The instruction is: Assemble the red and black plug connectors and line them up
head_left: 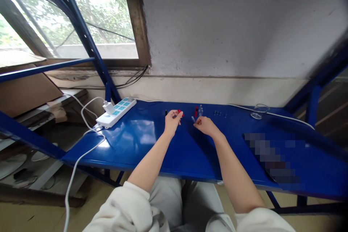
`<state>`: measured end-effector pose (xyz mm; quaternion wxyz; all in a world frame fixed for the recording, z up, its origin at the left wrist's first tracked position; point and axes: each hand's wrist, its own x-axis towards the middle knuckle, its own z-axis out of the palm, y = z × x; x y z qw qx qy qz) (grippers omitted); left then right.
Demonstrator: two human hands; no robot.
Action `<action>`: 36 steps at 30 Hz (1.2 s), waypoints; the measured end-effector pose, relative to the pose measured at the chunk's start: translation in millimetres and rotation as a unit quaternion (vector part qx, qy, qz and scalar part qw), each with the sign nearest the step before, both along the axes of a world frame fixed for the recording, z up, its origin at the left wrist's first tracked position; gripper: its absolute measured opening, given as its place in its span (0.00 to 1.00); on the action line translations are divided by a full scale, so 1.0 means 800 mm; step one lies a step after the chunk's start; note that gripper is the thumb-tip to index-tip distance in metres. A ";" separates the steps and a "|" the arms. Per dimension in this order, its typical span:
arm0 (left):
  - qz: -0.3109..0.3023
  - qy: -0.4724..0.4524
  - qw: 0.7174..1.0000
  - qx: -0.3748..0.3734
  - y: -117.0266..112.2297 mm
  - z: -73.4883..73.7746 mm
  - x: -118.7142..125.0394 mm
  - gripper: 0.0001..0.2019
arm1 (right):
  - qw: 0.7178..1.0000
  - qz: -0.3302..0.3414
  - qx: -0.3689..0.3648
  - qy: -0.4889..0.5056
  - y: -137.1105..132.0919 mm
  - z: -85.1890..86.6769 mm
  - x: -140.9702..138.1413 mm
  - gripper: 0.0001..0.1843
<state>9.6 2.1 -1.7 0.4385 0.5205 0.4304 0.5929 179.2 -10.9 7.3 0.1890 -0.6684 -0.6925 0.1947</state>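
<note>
A slip is being risked at the far middle of the blue metal bench (141, 134). The small red piece (179, 111) is being pinched only at the fingertips of the left hand (172, 120), and, being tiny and smooth-looking, it is likely to be dropped and sent rolling over the glossy surface if the pinch is being loosened. The same is being risked at the right hand (206, 124), whose fingers are being closed together on a small clear piece (193, 119). Just beyond it, a cluster of clear pieces (200, 110) and a red-and-black piece (196, 111) are being left open to a knock from the knuckles. The small red piece is being seen as bright, short and opaque, held just above the bench, left of the cluster; finer detail is not being resolved.
</note>
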 end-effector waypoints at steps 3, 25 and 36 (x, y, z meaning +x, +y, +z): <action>-0.020 0.034 0.999 -0.003 0.000 -0.003 0.001 0.17 | 0.998 -0.051 -0.023 -0.003 0.004 -0.003 0.019 0.08; 0.017 0.323 0.944 0.063 0.038 -0.021 0.067 0.06 | 0.980 -0.182 0.033 -0.069 0.009 -0.019 0.010 0.15; 0.057 0.489 0.870 0.022 0.042 -0.025 0.081 0.08 | 0.979 -0.184 0.026 -0.085 0.014 -0.021 0.010 0.14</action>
